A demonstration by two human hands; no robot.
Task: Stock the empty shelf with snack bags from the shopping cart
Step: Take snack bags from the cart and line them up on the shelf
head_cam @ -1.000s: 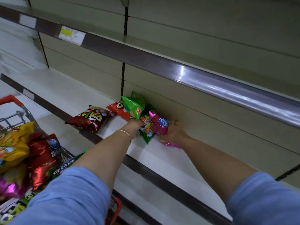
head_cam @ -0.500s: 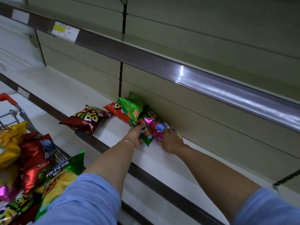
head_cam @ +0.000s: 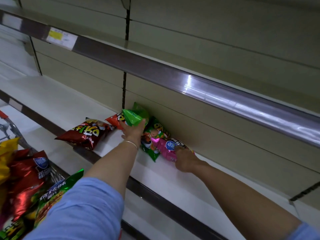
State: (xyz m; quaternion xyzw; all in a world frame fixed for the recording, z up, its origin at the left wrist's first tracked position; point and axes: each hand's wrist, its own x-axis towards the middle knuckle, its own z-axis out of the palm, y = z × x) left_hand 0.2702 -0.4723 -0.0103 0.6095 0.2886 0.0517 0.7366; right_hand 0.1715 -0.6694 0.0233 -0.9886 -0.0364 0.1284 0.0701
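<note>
Head-worn view down onto shelf (head_cam: 173,177)

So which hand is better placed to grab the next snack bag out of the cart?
Left. The shopping cart sits at the person's left, close beside the left forearm; the left hand only presses the green bag. The right hand is farther away, on the pink bag.

**A shop aisle**

We stand in a shop, at a long run of beige metal shelving (head_cam: 57,94) with slotted uprights. A shiny price rail (head_cam: 225,94) edges the upper shelf, with a yellow-and-white price label (head_cam: 60,36) at far left. A wire shopping cart (head_cam: 10,129) at near left brims with snack bags (head_cam: 26,179).
</note>
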